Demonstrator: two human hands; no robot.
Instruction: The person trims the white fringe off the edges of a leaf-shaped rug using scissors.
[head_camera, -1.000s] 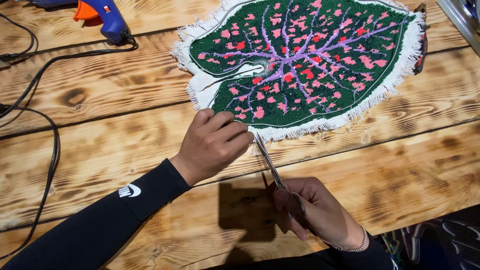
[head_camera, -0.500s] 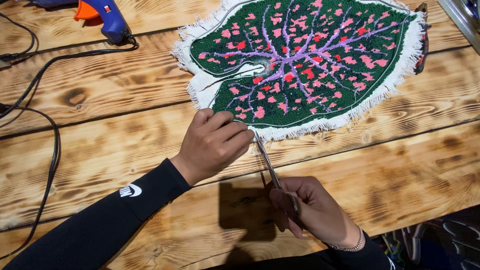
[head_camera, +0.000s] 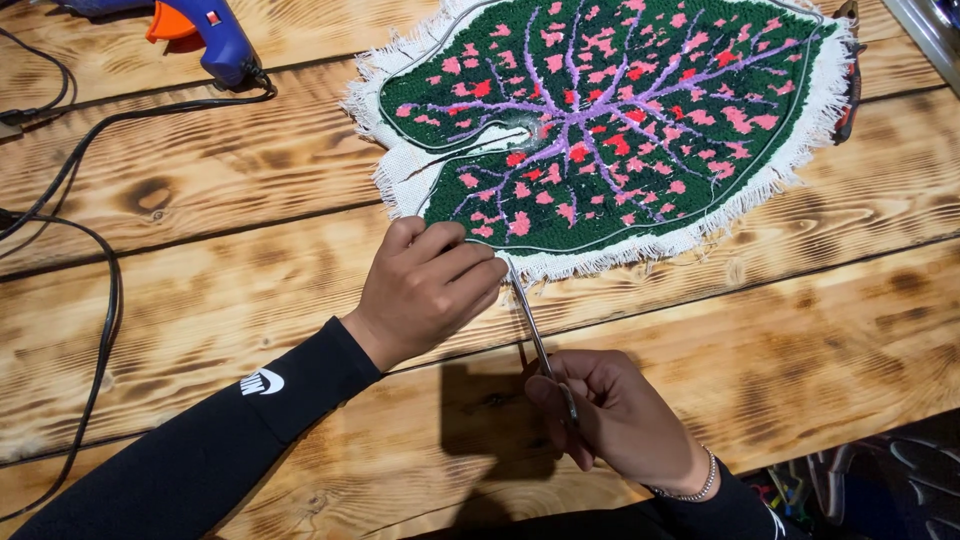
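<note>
scissors (head_camera: 535, 335) handles: hidden in grip | glue gun (head_camera: 205, 35): cut off

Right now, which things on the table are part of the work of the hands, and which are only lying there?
In use:
- leaf-shaped tufted rug, its lower fringe held by the left hand
- scissors, held in the right hand, tips at the fringe

Lying about:
- blue and orange glue gun, top left
- black cables, left side
- wooden table

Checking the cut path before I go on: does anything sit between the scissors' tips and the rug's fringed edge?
Nothing visible does. The scissors in the right hand point straight at the fringed edge of the leaf rug; the left hand sits just beside the tips, at that edge.
</note>
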